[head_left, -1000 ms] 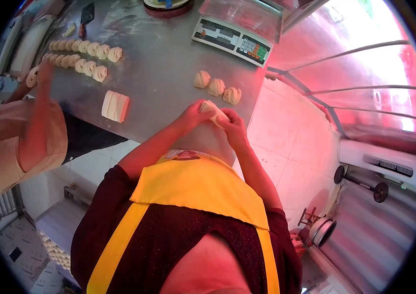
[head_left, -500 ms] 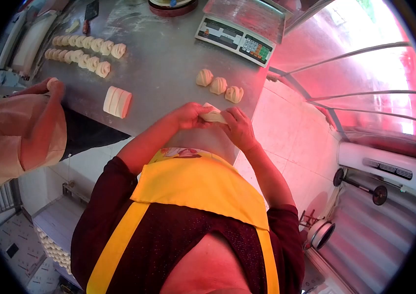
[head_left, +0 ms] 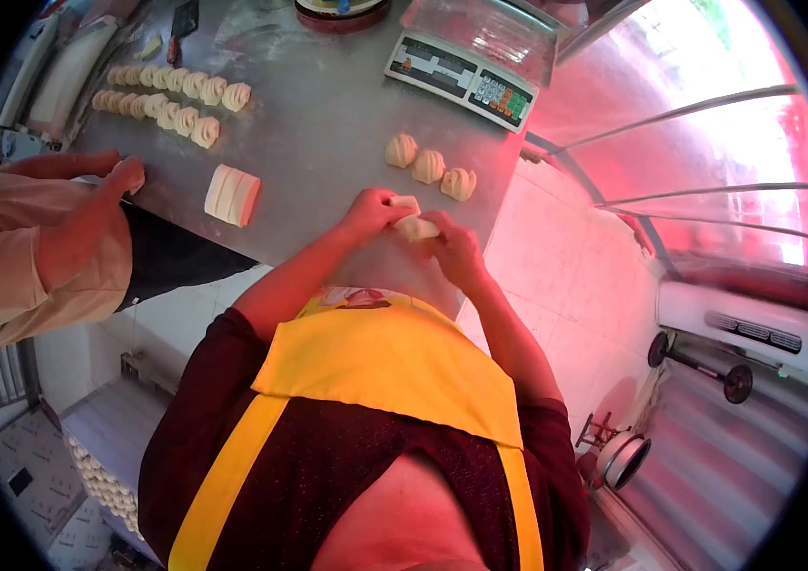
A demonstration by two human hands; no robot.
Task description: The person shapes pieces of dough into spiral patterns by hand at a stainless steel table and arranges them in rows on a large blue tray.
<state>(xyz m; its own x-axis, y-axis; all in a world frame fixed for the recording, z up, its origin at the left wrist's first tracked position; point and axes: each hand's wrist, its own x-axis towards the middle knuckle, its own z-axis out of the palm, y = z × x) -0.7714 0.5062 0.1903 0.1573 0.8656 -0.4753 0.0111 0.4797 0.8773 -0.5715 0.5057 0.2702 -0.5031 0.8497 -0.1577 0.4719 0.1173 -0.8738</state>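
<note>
Near the table's front right edge, my left hand [head_left: 370, 213] and my right hand [head_left: 454, 249] are closed on the same piece of dough [head_left: 414, 226], one at each end. The dough looks folded or twisted between the fingers. Just beyond it, three shaped dough rolls [head_left: 429, 167] lie in a slanting row on the metal table [head_left: 318, 124]. To the left sits a block of sliced dough [head_left: 232, 195] with upright cuts.
A digital scale [head_left: 461, 78] stands at the back right. Two rows of shaped dough [head_left: 171, 103] and a dark-bladed knife [head_left: 183, 24] lie at the back left. A co-worker [head_left: 52, 238] stands at the left, hands at the table edge.
The dough in my hands has gone from a compact piece to a bent, looser shape, and my hands have shifted slightly. The co-worker's hands have moved down and right, away from the dough rows.
</note>
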